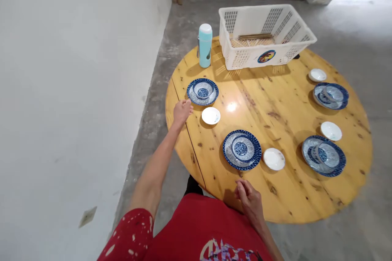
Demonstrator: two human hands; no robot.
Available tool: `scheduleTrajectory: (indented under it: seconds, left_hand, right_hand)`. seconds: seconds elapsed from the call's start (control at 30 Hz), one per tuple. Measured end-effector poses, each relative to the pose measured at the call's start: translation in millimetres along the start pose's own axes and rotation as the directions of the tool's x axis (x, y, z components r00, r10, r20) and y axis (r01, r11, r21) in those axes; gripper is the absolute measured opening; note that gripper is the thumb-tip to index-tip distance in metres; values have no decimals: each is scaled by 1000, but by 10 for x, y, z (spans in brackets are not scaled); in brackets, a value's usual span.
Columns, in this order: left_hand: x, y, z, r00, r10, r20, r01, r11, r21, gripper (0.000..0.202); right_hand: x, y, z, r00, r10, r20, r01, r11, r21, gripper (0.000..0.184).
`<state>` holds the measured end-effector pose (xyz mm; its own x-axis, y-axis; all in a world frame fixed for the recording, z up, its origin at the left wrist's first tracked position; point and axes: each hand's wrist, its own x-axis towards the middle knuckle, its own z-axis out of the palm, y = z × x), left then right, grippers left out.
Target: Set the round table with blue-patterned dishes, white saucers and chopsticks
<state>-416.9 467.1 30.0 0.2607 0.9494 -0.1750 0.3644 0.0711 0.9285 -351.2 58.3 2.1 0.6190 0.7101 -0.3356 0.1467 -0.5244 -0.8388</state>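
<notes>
My left hand [182,111] reaches out over the left edge of a round wooden table [284,195], fingers curled with nothing in them. It is closest to a blue patterned plate with a bowl on it [202,91] and a small white dish [210,116]. My right hand [248,198] rests on the near edge of the table, fingers curled together and holding nothing. Just beyond it stands another blue plate with a bowl [241,149] and a second white dish [274,158].
Two more blue plate-and-bowl sets [324,155] [331,95], each with a white dish [331,130] [317,75], are on the right. A white plastic basket [266,34] and a teal bottle [205,45] stand at the back. A white wall runs along the left.
</notes>
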Motion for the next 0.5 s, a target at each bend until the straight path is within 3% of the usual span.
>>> scheduleTrajectory:
  seconds: [0.17,0.37,0.43,0.5]
  left_hand:
    - [753,-32,140,994,-38,107,17,981,193,37]
    - [1148,-16,327,950,-31,312,-132,864,486,53]
    - [1271,-61,418,946,-38,322,-151,827,541,46]
    - [1379,-121,497,943,52,329,-250,762,597,37]
  right_hand:
    - [-61,-187,250,990,107,-95,-110,994,-28,42]
    - [-140,-413,428,963,191,-193,-203,978,-45,42]
    - [-126,-426,441,954,204,-217,-215,976,-26,40]
    - [-109,-399,436,949,214,-233,-218,976,9,37]
